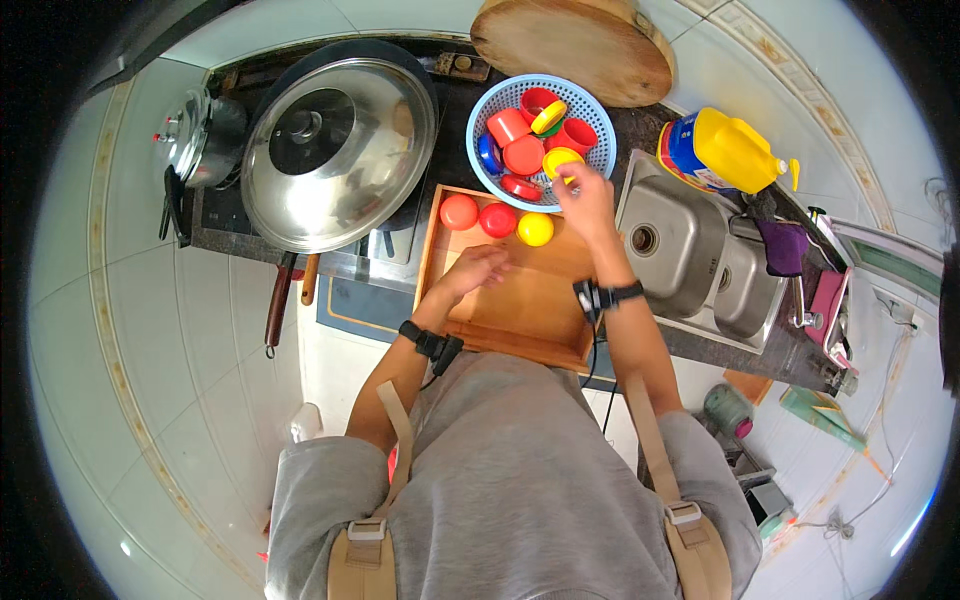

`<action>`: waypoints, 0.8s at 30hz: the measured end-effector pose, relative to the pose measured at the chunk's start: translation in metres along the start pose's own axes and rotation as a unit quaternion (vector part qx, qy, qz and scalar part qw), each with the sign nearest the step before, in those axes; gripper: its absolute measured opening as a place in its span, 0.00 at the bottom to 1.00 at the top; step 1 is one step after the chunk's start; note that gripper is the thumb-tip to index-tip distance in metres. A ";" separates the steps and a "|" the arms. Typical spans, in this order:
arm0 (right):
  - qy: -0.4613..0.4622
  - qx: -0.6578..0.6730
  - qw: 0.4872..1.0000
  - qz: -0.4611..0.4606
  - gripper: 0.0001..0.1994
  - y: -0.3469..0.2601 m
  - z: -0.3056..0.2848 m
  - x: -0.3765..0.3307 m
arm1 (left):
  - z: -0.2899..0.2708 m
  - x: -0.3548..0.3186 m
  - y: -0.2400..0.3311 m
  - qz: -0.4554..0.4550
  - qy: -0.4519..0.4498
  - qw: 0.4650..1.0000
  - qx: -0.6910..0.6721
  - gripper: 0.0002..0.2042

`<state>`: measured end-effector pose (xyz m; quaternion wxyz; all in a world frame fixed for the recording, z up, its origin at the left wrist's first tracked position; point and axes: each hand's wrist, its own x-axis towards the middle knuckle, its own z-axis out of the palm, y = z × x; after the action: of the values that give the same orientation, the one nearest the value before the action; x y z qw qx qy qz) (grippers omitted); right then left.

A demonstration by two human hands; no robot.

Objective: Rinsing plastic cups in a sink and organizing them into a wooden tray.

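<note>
A light-blue perforated plastic basket (480, 105) holds several red plastic cups (508, 126) along with blue and yellow round pieces. At its near right side, the fingers of my right hand (588, 205) close on a yellow round plastic piece (562, 160); whether it is a cup or a lid is unclear. My left hand (474, 271) hovers over the wooden tray (515, 312), fingers stretched and holding nothing. Along the tray's far side sit an orange-red round piece (459, 212), a red one (498, 220) and a yellow one (536, 229), side by side.
Left of the basket stands a large pan (300, 282) under a domed metal lid (370, 150), with a pot (215, 140) beyond it. To the right are a steel double sink (675, 235) and a yellow jug (735, 150). A round wooden board (570, 50) leans behind the basket.
</note>
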<state>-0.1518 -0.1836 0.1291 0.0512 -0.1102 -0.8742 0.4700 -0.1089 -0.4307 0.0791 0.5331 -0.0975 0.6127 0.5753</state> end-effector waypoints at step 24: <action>0.124 0.582 0.761 0.259 0.21 0.063 -0.130 -0.089 | 0.078 -0.008 0.043 0.288 0.067 0.930 0.220 0.27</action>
<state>-0.0309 -0.0661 0.1500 0.0900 -0.3393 -0.3569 0.8657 -0.0947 -0.3584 0.1288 0.3103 0.1642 0.7599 0.5471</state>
